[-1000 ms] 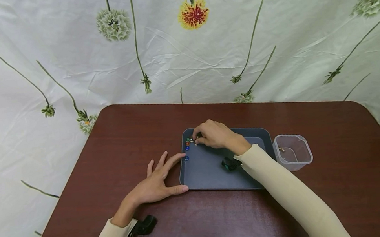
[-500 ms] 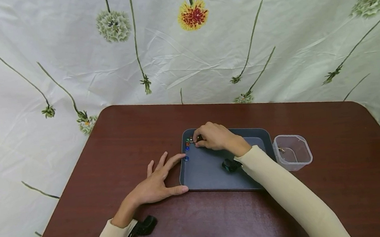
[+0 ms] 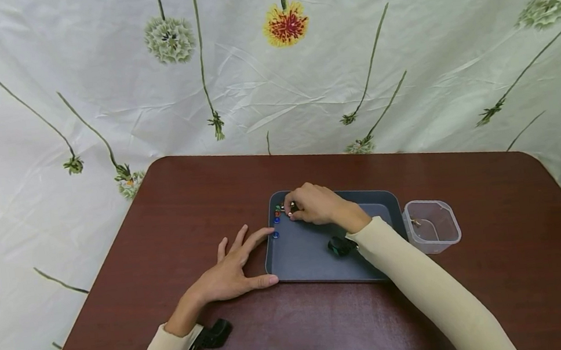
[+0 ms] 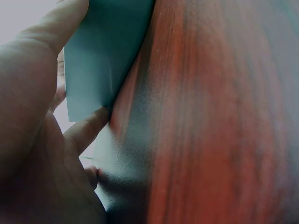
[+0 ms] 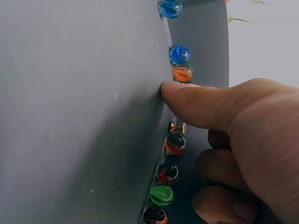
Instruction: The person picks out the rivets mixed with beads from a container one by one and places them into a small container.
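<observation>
My left hand [image 3: 226, 272] lies with fingers spread; its index fingertip and thumb touch the left side of the grey tray [image 3: 316, 255]. Over the tray's far left corner my right hand [image 3: 318, 202] bends its fingers down among small items. In the right wrist view its thumb tip sits beside an orange marble [image 5: 182, 73]; the index fingertip is hidden, so a grip cannot be confirmed. Two blue marbles [image 5: 180, 55] lie along the tray wall. Below the thumb are a small copper-coloured metal stud [image 5: 177, 128], a green marble [image 5: 161, 195] and several dark red marbles [image 5: 167, 172].
A clear plastic box [image 3: 436, 226] stands against the tray's right side, with a small gold-coloured piece [image 3: 415, 221] inside. Both rest on a dark red wooden table [image 3: 199, 196]. A flowered white cloth [image 3: 242, 74] hangs behind it.
The right hand's fingertips have shifted slightly among the items at the tray's far left corner. My left hand stays at the tray's left edge.
</observation>
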Action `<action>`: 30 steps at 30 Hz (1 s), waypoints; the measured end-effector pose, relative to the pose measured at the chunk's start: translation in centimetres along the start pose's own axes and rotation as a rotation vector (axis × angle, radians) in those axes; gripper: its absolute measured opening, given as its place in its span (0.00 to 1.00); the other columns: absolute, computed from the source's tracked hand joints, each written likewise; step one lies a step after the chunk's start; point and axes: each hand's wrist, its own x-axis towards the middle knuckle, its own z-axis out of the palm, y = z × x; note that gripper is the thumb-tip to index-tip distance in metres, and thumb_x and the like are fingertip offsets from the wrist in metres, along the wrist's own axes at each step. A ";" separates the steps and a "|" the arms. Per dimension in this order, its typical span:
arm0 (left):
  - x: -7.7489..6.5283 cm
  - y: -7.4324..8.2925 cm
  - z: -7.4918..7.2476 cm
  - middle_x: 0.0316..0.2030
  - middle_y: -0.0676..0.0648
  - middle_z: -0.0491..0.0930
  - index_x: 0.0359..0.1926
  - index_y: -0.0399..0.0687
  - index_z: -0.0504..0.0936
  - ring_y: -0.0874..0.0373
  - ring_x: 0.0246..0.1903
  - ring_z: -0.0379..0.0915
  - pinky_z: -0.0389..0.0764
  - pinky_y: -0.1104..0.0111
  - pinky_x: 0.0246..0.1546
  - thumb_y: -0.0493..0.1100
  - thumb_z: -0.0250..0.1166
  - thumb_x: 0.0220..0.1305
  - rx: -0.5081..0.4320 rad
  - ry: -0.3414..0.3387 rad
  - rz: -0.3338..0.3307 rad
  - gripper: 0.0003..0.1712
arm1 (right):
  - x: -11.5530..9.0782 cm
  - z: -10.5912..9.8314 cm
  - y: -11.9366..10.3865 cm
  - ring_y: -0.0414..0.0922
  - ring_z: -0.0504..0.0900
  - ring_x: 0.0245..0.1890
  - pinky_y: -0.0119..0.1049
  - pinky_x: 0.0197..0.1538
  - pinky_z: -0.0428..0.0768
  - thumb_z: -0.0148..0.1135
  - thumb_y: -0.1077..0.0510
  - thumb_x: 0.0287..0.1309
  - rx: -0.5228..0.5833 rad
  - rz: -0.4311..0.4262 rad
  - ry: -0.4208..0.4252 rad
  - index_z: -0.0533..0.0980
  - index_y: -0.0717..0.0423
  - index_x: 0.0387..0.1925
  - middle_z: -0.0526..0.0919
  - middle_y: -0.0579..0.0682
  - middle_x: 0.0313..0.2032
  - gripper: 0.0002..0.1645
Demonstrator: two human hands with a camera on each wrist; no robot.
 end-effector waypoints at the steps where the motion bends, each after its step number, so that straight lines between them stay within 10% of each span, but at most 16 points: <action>1: 0.0 0.0 0.0 0.77 0.47 0.55 0.78 0.61 0.55 0.37 0.79 0.26 0.23 0.33 0.67 0.60 0.70 0.62 0.000 0.001 0.000 0.50 | 0.0 0.0 0.0 0.37 0.69 0.17 0.29 0.22 0.64 0.66 0.53 0.66 0.003 -0.001 -0.002 0.83 0.47 0.43 0.74 0.44 0.18 0.06; 30: 0.1 -0.2 0.1 0.77 0.47 0.55 0.78 0.61 0.55 0.37 0.79 0.27 0.24 0.33 0.67 0.60 0.71 0.61 0.007 0.001 0.000 0.50 | -0.9 -0.2 0.1 0.37 0.66 0.17 0.29 0.23 0.62 0.67 0.52 0.65 0.004 -0.012 0.008 0.82 0.46 0.40 0.70 0.43 0.17 0.05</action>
